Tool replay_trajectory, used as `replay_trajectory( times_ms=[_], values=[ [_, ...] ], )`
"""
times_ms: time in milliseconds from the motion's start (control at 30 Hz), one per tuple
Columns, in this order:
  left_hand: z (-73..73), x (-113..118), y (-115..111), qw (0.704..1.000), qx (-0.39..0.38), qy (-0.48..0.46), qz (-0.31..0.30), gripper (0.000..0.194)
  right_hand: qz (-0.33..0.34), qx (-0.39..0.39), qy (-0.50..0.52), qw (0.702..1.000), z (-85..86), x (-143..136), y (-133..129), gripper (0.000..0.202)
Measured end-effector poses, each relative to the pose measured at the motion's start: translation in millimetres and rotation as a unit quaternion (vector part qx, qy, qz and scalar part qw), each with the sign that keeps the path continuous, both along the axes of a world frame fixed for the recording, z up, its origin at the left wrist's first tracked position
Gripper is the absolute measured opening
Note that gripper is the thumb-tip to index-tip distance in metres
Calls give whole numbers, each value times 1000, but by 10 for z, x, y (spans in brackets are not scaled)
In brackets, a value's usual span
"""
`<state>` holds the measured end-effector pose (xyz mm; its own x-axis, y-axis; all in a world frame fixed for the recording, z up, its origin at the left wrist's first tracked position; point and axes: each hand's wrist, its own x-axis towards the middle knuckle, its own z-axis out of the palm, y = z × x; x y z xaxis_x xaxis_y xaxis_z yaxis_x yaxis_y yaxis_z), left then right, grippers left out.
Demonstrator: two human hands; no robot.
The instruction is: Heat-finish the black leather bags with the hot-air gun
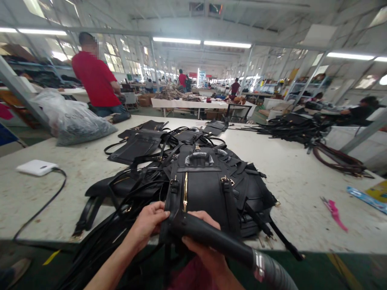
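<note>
A black leather backpack panel [204, 193] lies in front of me on a pile of similar pieces, with a gold zipper, two buckled straps and a plastic-wrapped handle. The fingers of my left hand [151, 220] pinch its lower left edge. My right hand [208, 237] is wrapped round a black hose nozzle [217, 237], whose flattened tip lies over the panel's lower left part beside the zipper. A metal clamp [259, 266] joins the nozzle to a grey ribbed hose [276, 274]. The nozzle hides part of my right hand.
Black straps [99, 245] hang over the table's front edge. Pink snips [335, 213] lie at right, with more straps [290, 125] behind. At left are a white power bank [36, 167] with a cable and a stuffed plastic bag [72, 121]. A person in red [93, 78] stands beyond.
</note>
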<state>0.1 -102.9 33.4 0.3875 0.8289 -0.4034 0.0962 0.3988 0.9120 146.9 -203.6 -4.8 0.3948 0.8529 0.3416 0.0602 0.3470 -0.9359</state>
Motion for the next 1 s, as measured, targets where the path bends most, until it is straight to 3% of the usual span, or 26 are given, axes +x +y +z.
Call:
replay_trajectory(
  times_ms=[167, 367, 533, 633, 700, 733, 800, 900, 967, 1000],
  values=[
    [42, 48, 32, 1000, 8, 15, -17, 34, 35, 4, -42, 998, -105, 0, 25, 31],
    [133, 374, 400, 998, 17, -56, 2, 37, -63, 58, -31, 996, 86, 173, 57, 31],
    [113, 643, 793, 998, 59, 32, 20, 34, -98, 50, -51, 993, 245, 447, -147, 33],
    [371, 624, 1036, 975, 180, 127, 22, 32, -139, 33, -55, 988, 304, 662, -318, 30],
    [751, 564, 1211, 928, 307, 211, 26, 36, -163, 4, -51, 985, 317, 821, -438, 31],
    [990, 534, 1291, 883, 391, 261, 22, 39, -178, -11, -46, 983, 310, 899, -497, 31],
    [1503, 500, 1409, 835, 459, 303, 41, 44, -203, -41, -37, 978, 270, 1033, -601, 32],
    [2148, 577, 1414, 660, 623, 415, 62, 41, -238, -61, -37, 969, 188, 1147, -711, 29],
    [2357, 733, 1293, 553, 687, 471, 38, 38, -245, -69, -44, 966, 153, 1159, -755, 29],
    [2371, 835, 1202, 517, 701, 492, 5, 36, -247, -69, -44, 965, 143, 1153, -770, 30]
  ],
)
